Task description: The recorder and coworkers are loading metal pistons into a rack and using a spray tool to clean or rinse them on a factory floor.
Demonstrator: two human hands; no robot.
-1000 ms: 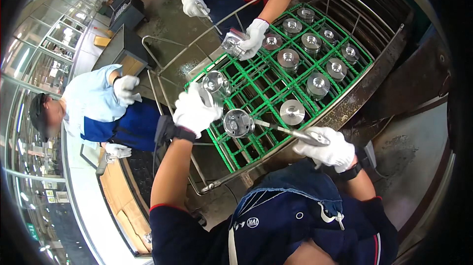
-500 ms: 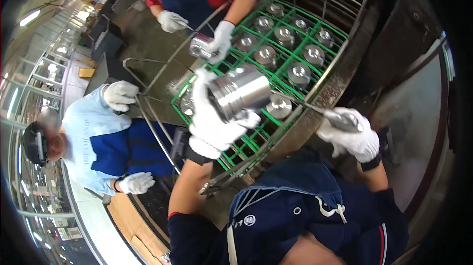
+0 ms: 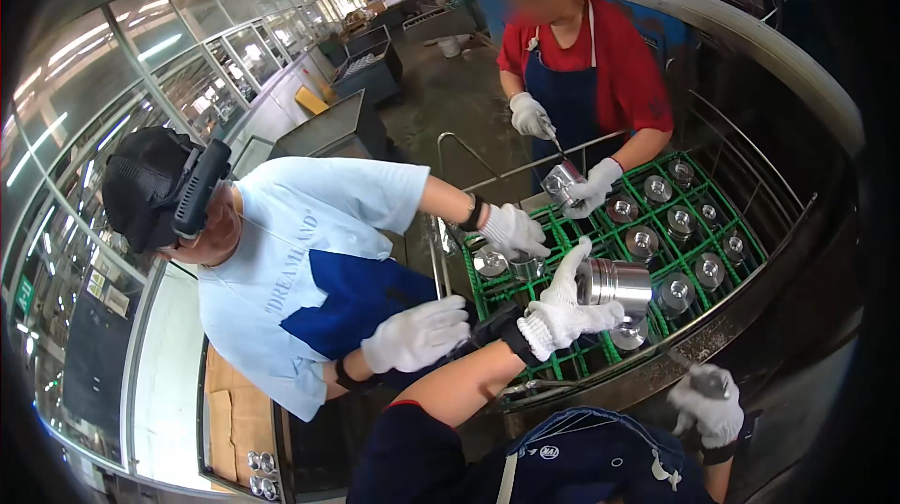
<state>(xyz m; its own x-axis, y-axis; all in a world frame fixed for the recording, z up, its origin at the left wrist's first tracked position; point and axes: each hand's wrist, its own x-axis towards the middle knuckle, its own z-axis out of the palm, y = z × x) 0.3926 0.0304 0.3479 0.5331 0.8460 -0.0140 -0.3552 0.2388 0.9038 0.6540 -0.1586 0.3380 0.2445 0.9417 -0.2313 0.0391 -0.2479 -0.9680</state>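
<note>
My left hand (image 3: 562, 312), in a white knitted glove, grips a shiny metal piston (image 3: 626, 285) lying on its side above the crate. Ring grooves run round the piston near its left end. Further right and lower, my gloved right hand (image 3: 710, 415) is closed on a grey-handled tool (image 3: 711, 382), apart from the piston; its thin blade is hard to make out now. Below the piston, a green wire crate (image 3: 583, 368) holds several more pistons (image 3: 675, 294), standing in separate compartments.
Across the crate, a person in red (image 3: 623, 63) holds another piston (image 3: 564, 183) and a thin tool. At left, a person in light blue (image 3: 309, 213) reaches one gloved hand (image 3: 514, 230) over a crate piston. A metal rail (image 3: 741, 312) surrounds the crate. Small metal parts (image 3: 262, 474) lie lower left.
The view has swung up and left. My right hand with the tool has drawn back from the piston. The person in light blue has leaned in and reached a hand over the crate.
</note>
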